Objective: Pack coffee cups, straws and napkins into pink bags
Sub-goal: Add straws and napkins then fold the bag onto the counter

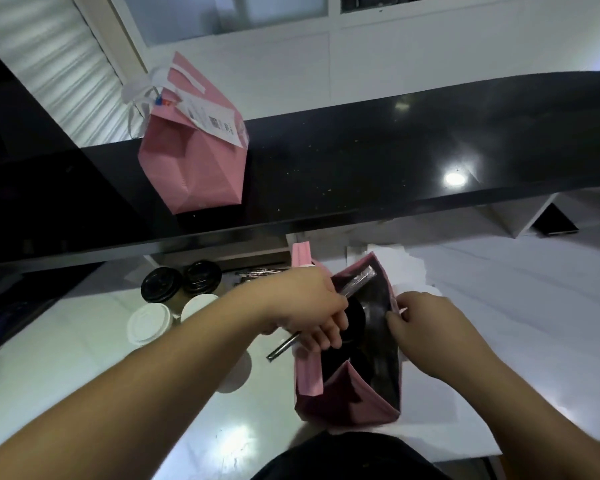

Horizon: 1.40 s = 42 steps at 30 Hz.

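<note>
Both bare forearms reach in from the bottom of the view over the white counter (84,341), and they meet at the open pink bag (347,393) standing just ahead of the person. Two pink bags to count: this one, mouth wide open and dark inside with a black cup lid (355,320) showing in it, and a second, closed pink bag (194,157) up on the black shelf (395,150), its top folded over with a white printed receipt (219,123) and white handles. Four coffee cups stand in a cluster to the left of the open bag: two with black lids (161,284) at the back, two with white lids (148,323) in front. Left hand (309,313) has its fingers curled tight round a wrapped straw (355,280), which lies slanted across the bag's mouth, one end poking out below the fist, the other over the far rim. Right hand (426,323) pinches the bag's right edge between thumb and fingertips, fingers bent. White paper sheets (406,265) lie behind the bag.
</note>
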Tool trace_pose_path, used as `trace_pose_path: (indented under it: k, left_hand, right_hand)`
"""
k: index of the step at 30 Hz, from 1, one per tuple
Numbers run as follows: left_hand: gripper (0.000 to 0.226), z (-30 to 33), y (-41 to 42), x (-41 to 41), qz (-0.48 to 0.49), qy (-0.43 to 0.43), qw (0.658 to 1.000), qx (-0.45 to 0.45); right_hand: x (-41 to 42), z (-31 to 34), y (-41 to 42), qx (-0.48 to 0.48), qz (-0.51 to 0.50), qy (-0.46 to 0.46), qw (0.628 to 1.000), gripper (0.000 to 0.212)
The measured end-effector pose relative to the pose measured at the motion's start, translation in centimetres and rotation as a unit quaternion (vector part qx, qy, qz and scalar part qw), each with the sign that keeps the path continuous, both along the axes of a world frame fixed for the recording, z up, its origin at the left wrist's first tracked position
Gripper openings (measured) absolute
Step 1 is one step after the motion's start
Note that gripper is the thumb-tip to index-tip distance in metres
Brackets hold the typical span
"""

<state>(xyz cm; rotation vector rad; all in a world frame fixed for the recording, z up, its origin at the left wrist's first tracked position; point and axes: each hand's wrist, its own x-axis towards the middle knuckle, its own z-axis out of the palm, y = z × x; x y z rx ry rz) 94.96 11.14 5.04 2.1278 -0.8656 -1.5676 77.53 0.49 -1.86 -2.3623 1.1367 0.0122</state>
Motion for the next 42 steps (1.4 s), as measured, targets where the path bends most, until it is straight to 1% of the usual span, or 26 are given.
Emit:
trace_pose_path:
  k: [2,4,7,10,15,18,21,22,24,25,26,28,30,32,35,36,38,42]
  left_hand:
    - [0.036,-0.7,-1.9,-1.0,-0.030,-0.032,0.998,0.047]
    - [0.039,-1.5,-3.4,-2.0,-0.056,-0.058,0.994,0.075]
    - [0.038,-2.4,-5.1,-3.2,-0.073,-0.091,0.990,0.077]
    - [0.031,-3.1,-6.0,-3.7,-0.043,-0.130,0.989,0.057]
    - [0.026,-3.6,-5.9,-3.8,0.013,-0.115,0.993,0.025]
    - [0.023,-2.8,-5.2,-3.6,0.013,-0.133,0.991,-0.016]
    - [0.017,-1.5,-3.2,-3.0,0.014,-0.165,0.981,-0.102]
    - [0.015,-1.2,-2.1,-2.7,0.024,-0.192,0.971,-0.138]
    - [0.007,-0.9,0.6,-2.1,0.053,-0.276,0.937,-0.206]
    - [0.004,-1.1,2.1,-1.8,0.065,-0.312,0.921,-0.225]
    - [0.008,-1.4,3.6,-1.7,0.073,-0.338,0.909,-0.232]
    - [0.024,-2.5,6.4,-1.6,0.075,-0.364,0.904,-0.213]
    - [0.040,-3.8,8.5,-2.1,0.085,-0.369,0.908,-0.177]
    - [0.053,-5.0,9.8,-2.9,0.116,-0.348,0.919,-0.146]
    - [0.069,-6.3,10.0,-4.2,0.144,-0.326,0.928,-0.108]
    - [0.069,-6.5,9.8,-4.6,0.148,-0.327,0.927,-0.106]
    - [0.064,-6.6,9.3,-4.9,0.154,-0.330,0.925,-0.108]
    - [0.050,-6.4,8.9,-4.9,0.166,-0.322,0.926,-0.109]
  right_hand:
    - [0.0,0.1,0.2,0.004,-0.001,-0.004,1.000,0.027]
    - [-0.1,0.2,0.4,0.019,-0.004,-0.009,1.000,0.026]
    - [-0.4,0.3,0.4,0.025,-0.004,-0.014,1.000,0.025]
    - [-0.6,0.2,0.3,0.024,0.001,-0.015,1.000,0.025]
    - [-0.9,-0.2,0.2,0.017,0.001,-0.011,1.000,0.025]
    - [-0.9,-0.2,0.1,0.010,0.005,-0.009,1.000,0.026]
    - [-1.0,-0.2,0.0,0.004,0.013,-0.016,1.000,0.025]
    - [-1.1,-0.2,0.0,-0.004,0.017,-0.021,1.000,0.023]
    - [-1.1,-0.1,0.0,-0.027,0.027,-0.037,0.999,0.022]
    - [-0.9,0.0,0.0,-0.041,0.032,-0.046,0.998,0.024]
    - [-0.8,0.1,-0.1,-0.057,0.037,-0.055,0.996,0.027]
    - [-0.1,0.3,-0.2,-0.082,0.048,-0.069,0.993,0.035]
    - [0.9,0.5,-0.4,-0.101,0.070,-0.072,0.990,0.044]
    - [2.1,0.7,-0.7,-0.129,0.098,-0.077,0.984,0.050]
    - [4.1,1.2,-1.0,-0.209,0.132,-0.070,0.966,0.050]
    - [4.7,1.4,-1.2,-0.227,0.144,-0.060,0.961,0.051]
    - [6.0,1.7,-1.8,-0.228,0.170,-0.034,0.958,0.049]
    - [7.5,1.9,-3.3,-0.202,0.207,0.027,0.957,0.029]
